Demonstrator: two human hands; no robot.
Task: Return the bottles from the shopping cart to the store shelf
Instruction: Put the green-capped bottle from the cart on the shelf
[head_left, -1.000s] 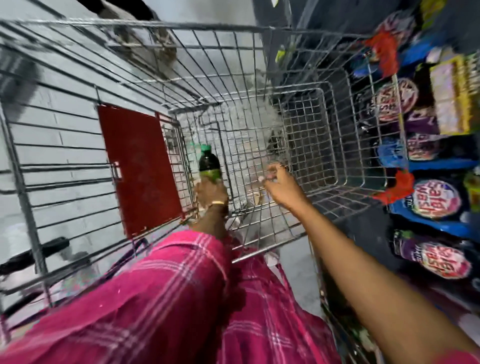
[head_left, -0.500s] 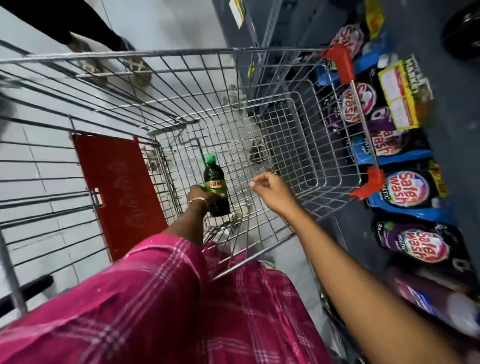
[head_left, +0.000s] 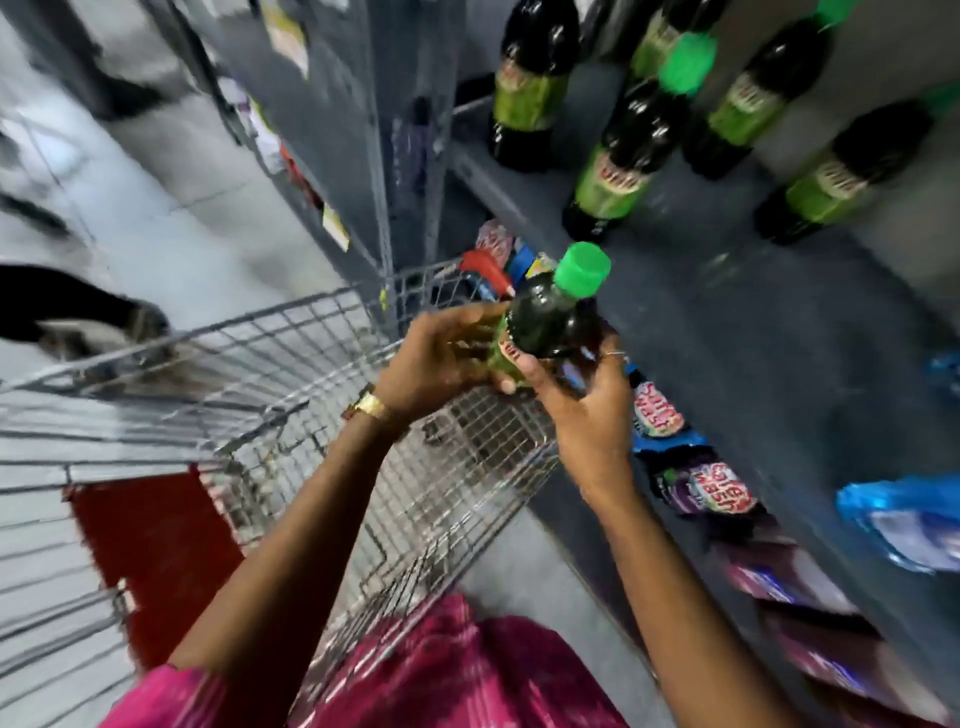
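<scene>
A dark soda bottle (head_left: 545, 317) with a green cap and green label is held above the wire shopping cart (head_left: 291, 374), close to the front edge of the grey store shelf (head_left: 769, 322). My left hand (head_left: 441, 358) grips its lower body from the left. My right hand (head_left: 582, 410) cups it from below and the right. Several matching dark bottles (head_left: 618, 156) stand upright on the shelf beyond it. The bottle's base is hidden behind my fingers.
Detergent pouches (head_left: 711, 488) fill the lower shelf at the right, below the bottle shelf. A red flap (head_left: 156, 545) sits in the cart's near end. A dark shoe (head_left: 78, 312) is on the tiled floor past the cart. A grey shelf upright (head_left: 384, 130) rises left of the bottles.
My left hand has lifted the bottle out of the cart and up to the shelf edge. My right hand left the cart's wire and now holds the bottle too. The view swung right.
</scene>
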